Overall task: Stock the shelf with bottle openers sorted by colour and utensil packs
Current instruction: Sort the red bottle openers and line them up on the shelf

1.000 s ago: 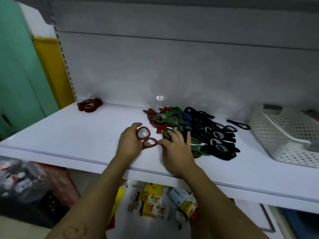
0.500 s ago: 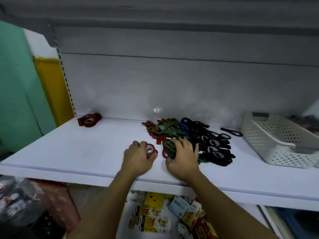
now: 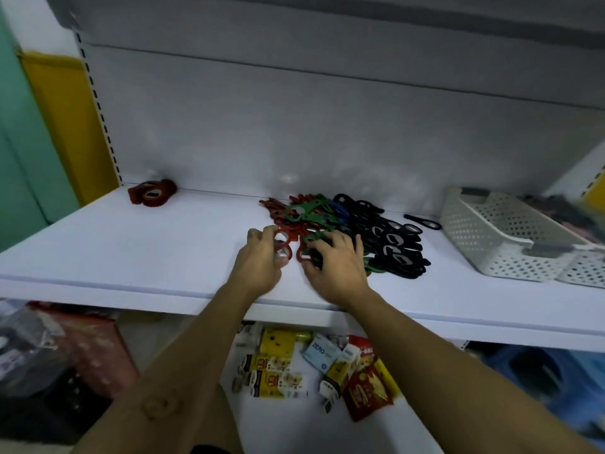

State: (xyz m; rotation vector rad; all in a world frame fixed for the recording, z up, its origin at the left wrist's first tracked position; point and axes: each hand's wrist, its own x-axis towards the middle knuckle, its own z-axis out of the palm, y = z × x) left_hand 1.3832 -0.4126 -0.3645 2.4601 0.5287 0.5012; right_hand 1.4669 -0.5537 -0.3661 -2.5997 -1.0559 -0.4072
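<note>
A white shelf runs across the scene. A white holed basket sits at its right. A pile of bottle openers, red, green, blue and black, lies in the middle towards the back wall. The left hand pinches two red openers at the pile's near left edge. The right hand lies just beside it, fingers bent onto the pile; whether they grip anything I cannot tell. A small red stack sits at the far left. A lone black opener lies between pile and basket.
</note>
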